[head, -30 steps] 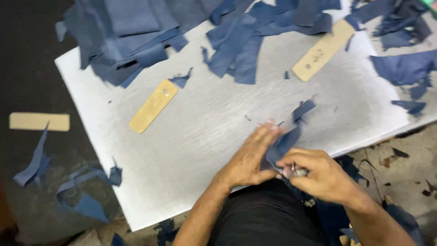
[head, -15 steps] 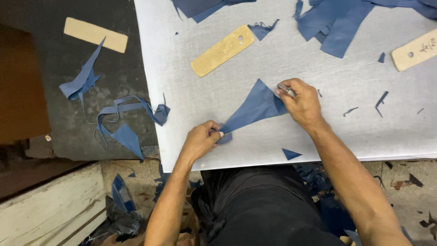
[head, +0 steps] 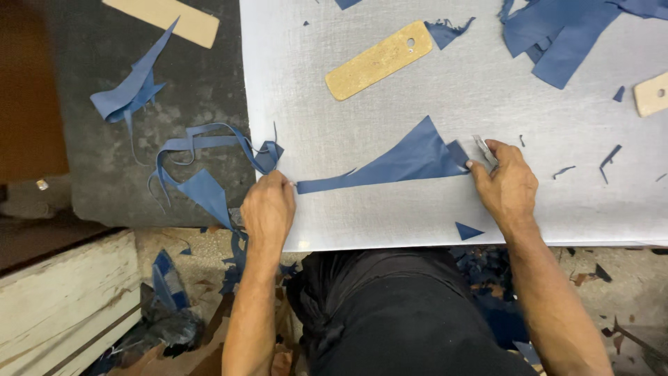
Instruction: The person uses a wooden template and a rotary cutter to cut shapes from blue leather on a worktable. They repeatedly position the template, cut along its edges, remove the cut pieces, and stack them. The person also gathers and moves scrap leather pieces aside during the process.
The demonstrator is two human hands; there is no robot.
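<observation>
A long triangular piece of blue leather (head: 403,159) lies stretched flat on the pale grey cutting board (head: 390,97). My left hand (head: 268,207) pinches its thin left tip near the board's left edge. My right hand (head: 506,182) presses on the wide right end and grips a small metal blade (head: 483,147), whose tip sticks out above the fingers. A small blue triangle offcut (head: 467,230) lies just below the piece, near the board's front edge.
A tan wooden template (head: 379,60) lies above the piece; another (head: 651,94) sits at the right edge. Blue leather pieces (head: 557,35) are piled at top right. Blue scraps (head: 195,167) and a tan strip (head: 163,19) lie on the dark floor to the left.
My hands have spread apart, pulling the blue piece out long and flat. The view has shifted slightly; my left hand now sits at the board's left edge.
</observation>
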